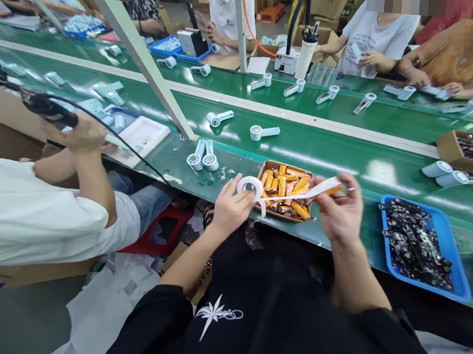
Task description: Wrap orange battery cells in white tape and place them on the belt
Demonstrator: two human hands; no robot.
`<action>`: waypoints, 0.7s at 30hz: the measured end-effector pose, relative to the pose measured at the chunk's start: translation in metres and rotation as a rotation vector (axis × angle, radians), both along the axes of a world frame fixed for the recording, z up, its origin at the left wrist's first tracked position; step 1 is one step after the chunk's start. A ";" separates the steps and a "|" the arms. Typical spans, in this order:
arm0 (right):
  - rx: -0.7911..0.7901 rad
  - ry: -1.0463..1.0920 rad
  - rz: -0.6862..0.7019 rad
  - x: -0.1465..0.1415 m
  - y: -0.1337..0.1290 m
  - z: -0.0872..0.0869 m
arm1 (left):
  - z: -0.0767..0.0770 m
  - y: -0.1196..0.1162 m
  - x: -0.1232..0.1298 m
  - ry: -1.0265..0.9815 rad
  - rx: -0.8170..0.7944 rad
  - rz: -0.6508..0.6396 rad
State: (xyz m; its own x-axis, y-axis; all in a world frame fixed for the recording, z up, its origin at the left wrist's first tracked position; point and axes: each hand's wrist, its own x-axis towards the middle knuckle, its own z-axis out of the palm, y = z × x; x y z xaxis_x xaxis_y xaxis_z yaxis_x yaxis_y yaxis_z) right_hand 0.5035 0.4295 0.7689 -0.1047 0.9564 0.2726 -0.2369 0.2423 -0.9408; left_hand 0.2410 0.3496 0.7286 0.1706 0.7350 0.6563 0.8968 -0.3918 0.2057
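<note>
My left hand [233, 205] is closed around a roll of white tape [241, 185], held upright with a loose tail hanging below it. A strip of the tape [286, 197] stretches from the roll to the right. In my right hand [342, 212] is an orange battery [334, 190], pinched between thumb and fingers, with the white strip lying along its side. Just below and behind the strip, a cardboard box [260, 210] holds several orange batteries [281, 187].
A blue tray [463, 287] of dark circuit boards stands at right. Pale blue fan bodies [210, 161] lie left of the box, others on the green conveyor belt [329, 143]. A slanted metal post [147, 66] rises at left. A co-worker's hand [86, 132] grips a black tool.
</note>
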 end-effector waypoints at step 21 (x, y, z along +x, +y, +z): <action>0.047 0.109 -0.323 -0.011 0.008 -0.016 | 0.020 0.039 0.051 0.019 -0.021 -0.304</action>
